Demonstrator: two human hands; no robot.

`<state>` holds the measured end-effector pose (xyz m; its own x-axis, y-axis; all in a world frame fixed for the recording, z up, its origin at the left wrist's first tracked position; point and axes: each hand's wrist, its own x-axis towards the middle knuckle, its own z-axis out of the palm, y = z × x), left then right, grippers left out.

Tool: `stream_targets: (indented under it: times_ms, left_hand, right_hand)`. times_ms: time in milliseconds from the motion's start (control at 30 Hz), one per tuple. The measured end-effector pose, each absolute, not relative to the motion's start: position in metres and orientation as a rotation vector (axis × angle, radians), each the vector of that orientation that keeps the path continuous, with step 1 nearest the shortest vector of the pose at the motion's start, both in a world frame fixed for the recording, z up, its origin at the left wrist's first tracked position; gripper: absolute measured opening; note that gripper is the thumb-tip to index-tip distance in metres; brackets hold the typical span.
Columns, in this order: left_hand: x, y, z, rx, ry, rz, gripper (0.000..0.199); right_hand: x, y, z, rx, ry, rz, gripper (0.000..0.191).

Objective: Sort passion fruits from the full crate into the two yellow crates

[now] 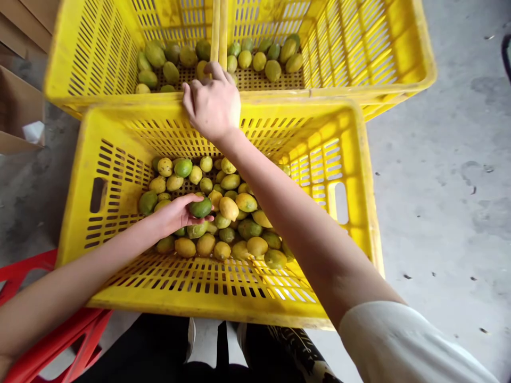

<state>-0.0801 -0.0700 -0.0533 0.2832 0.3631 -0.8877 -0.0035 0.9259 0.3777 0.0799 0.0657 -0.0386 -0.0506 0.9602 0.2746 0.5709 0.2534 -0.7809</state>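
My left hand [179, 214] is inside the near yellow crate [223, 304], closed round a green lemon [200, 207] just above the pile. Yellow and green lemons [228, 208] cover much of that crate's floor. Stretched forward, my right hand [213, 103] is over the near rims of the two far crates, by the divider between them. Its fingers curl down and away from me, so their tips and anything in them are hidden. A yellowish lemon [202, 70] shows right beside those fingers.
The far left crate [96, 58] holds several greenish lemons, and the far right crate [359, 48] holds more green and yellow ones. A red plastic stool [85, 335] is under the near crate's left side. Cardboard boxes [18, 106] stand at left on the concrete floor [439, 213].
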Motion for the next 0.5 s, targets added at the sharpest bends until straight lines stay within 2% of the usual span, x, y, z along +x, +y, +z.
stream_targets:
  times_ms: [100,267,500]
  left_hand:
    - [-0.078,-0.071,-0.052,0.322,1.287,0.282,0.01]
    - [-0.076,-0.065,-0.043,0.309,1.322,0.439,0.014]
    - [-0.066,-0.027,0.032,0.534,1.314,0.919,0.03]
  right_hand:
    - [0.078,0.069,-0.046,-1.356,-1.712,0.645,0.029]
    - [0.074,0.078,-0.052,-1.311,-1.702,0.728,0.023]
    - [0.074,0.071,-0.049,-1.268,-1.64,0.859,0.033]
